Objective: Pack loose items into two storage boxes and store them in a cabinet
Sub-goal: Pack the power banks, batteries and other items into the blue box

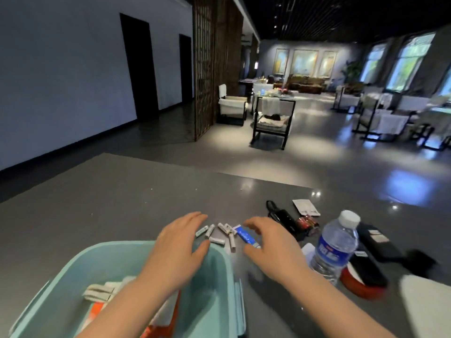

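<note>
Left hand (181,236) and right hand (271,240) spread, holding nothing, flank batteries (220,234) beyond teal box (219,272) far rim, likely to corral them boxward.

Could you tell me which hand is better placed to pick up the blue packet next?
Right hand: its open fingers already arch over the blue packet, while the left hand hovers by the white batteries.
</note>
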Available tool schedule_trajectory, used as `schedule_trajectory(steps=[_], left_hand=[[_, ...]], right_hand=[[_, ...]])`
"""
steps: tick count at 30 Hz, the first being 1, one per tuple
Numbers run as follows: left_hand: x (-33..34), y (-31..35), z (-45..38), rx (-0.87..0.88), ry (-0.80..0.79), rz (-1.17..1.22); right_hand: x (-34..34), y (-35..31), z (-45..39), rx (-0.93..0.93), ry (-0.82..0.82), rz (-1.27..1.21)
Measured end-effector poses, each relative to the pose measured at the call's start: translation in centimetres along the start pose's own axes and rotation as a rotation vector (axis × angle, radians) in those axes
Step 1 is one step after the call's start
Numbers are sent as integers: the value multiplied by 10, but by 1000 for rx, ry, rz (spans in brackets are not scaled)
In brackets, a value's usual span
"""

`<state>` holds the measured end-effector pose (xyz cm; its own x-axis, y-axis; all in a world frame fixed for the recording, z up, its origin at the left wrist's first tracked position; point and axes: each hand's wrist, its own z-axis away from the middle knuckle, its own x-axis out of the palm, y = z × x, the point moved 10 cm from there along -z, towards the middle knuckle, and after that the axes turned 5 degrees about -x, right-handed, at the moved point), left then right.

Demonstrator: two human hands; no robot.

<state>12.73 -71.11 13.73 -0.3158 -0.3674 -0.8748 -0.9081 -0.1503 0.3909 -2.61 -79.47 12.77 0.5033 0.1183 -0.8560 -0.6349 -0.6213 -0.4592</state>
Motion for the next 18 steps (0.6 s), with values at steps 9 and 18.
schedule_trajectory(steps=[9, 18], left_hand=[[76, 12, -54, 30, -240, -29], [97, 11, -97, 75, -222, -13]], right_hand=[[18, 87, -21, 258, -33, 0], [43, 157, -79, 521, -74, 210]])
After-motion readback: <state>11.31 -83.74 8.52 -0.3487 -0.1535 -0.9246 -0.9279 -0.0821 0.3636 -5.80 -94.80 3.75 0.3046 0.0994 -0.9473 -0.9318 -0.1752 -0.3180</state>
